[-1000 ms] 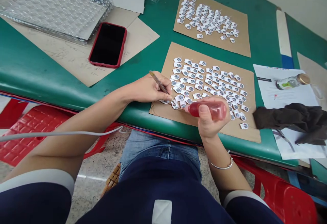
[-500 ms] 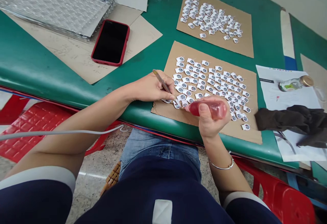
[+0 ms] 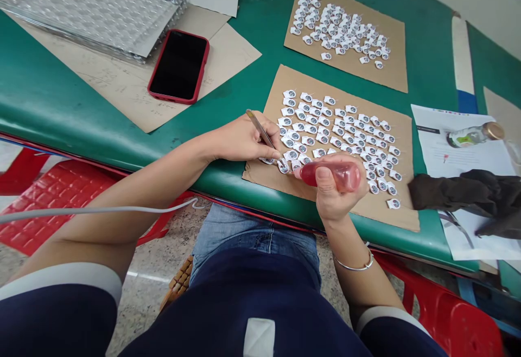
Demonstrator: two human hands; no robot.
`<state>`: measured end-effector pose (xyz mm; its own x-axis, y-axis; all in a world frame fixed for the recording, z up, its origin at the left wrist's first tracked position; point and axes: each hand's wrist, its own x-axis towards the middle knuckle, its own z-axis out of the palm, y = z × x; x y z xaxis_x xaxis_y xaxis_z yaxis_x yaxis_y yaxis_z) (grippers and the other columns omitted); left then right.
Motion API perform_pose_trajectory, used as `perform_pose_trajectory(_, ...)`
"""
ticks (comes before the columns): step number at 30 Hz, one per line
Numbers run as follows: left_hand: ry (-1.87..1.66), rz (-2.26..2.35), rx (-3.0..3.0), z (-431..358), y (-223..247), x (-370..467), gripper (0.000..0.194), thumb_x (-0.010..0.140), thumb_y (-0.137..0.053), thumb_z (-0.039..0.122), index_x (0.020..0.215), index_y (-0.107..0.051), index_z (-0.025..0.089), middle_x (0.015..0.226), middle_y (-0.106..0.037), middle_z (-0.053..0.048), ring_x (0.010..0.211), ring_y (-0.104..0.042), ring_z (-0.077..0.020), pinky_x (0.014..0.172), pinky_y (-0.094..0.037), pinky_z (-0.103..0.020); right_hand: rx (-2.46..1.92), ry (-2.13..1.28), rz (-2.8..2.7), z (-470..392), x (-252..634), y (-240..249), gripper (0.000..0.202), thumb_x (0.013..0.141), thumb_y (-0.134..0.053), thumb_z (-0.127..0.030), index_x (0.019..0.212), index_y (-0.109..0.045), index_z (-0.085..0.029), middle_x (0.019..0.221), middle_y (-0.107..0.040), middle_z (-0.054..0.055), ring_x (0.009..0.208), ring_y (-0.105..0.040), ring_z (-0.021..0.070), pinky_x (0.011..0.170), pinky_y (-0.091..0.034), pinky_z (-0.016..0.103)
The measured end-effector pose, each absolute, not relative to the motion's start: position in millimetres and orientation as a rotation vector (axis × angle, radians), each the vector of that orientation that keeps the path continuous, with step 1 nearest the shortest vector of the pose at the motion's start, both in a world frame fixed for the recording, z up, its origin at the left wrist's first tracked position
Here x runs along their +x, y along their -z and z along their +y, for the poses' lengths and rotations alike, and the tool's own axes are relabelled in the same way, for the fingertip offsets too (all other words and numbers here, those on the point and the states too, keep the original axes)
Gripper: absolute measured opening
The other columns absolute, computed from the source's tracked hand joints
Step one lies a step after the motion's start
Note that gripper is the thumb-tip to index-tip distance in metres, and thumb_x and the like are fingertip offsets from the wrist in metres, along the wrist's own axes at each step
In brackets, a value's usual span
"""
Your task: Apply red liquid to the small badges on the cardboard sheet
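My left hand (image 3: 248, 139) is closed around metal tweezers (image 3: 260, 129), whose tips point down at a small white piece with a round dark mark (image 3: 284, 166) near the front left of a cardboard sheet (image 3: 280, 183). In my right hand (image 3: 336, 197) lies a squeeze bottle (image 3: 334, 175) of pinkish-red liquid, tilted on its side with its nozzle aimed left, close by the same piece. Whether the nozzle touches anything I cannot tell. Many similar white pieces (image 3: 358, 135) lie in loose rows on this sheet, some hidden behind my right hand.
Farther back, a second cardboard sheet (image 3: 396, 69) carries more such pieces. To the left lie a red-cased phone (image 3: 179, 67) and stacked clear plastic trays (image 3: 93, 10). On the right are a glass bottle (image 3: 474, 134) on paper and a dark cloth (image 3: 451, 191).
The whole view has shifted slightly, so the table's things sit a little farther right. Both hands keep nearly the same pose, still holding the tweezers and the squeeze bottle.
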<state>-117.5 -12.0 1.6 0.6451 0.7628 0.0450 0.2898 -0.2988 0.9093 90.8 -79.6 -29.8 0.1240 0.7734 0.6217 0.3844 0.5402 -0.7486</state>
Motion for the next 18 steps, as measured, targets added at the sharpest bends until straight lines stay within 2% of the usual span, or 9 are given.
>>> perform_pose_trajectory(18,-0.560,0.854,1.849,-11.6,-3.3,-116.8,0.010,0.068,-0.069,0.021,0.069,-0.066,0.012,0.064,-0.063,-0.001,0.060,-0.060,-0.0108,0.056,-0.044,-0.020,-0.986,-0.410,-1.507,-79.5,88.4,30.5,0.023,0.071,-0.069,-0.031,0.087,-0.058,-0.020,0.074,-0.060,0.000,0.067,-0.060,0.0150,0.064,-0.050,0.035)
